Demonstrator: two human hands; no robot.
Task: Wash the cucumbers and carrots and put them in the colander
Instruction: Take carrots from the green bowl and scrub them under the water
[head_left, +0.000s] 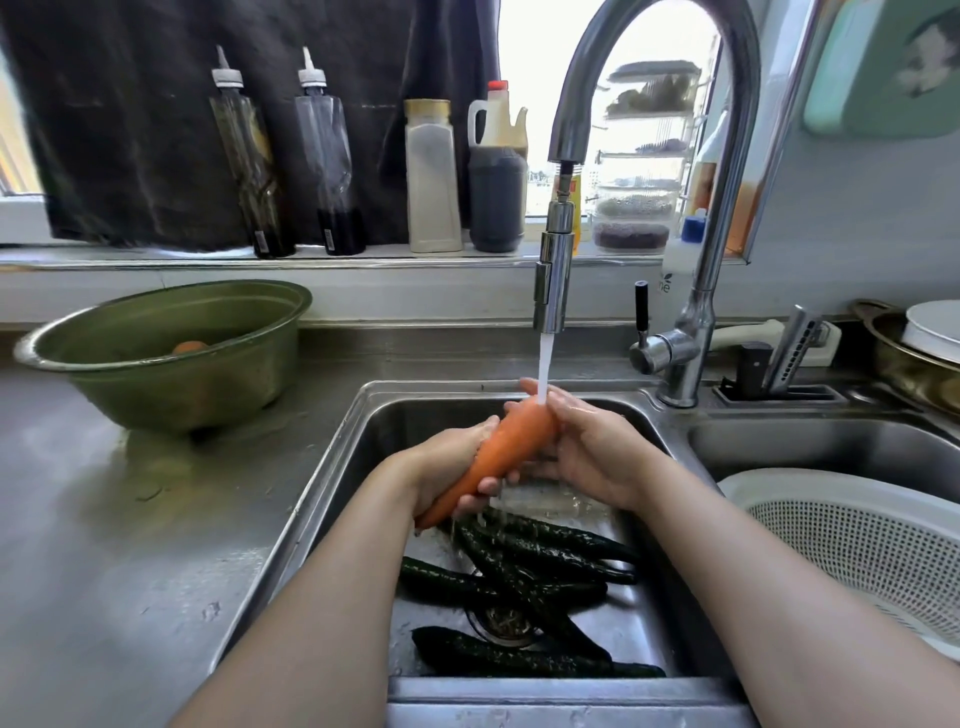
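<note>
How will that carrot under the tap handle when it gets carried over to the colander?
The carrot looks stiff, so it probably won't droop when held by one end. It is wet under the running water, so likely slippery. Tapered and round, it may roll if set on the counter.

Orange carrot (498, 449) at centre — dark green cucumbers (524, 582) at six o'clock, olive-green bowl (156, 358) at ten, white perforated colander (852, 540) at four

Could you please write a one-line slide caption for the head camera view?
Both hands, left hand and right hand, rinse a carrot under the running tap, above cucumbers.
</note>
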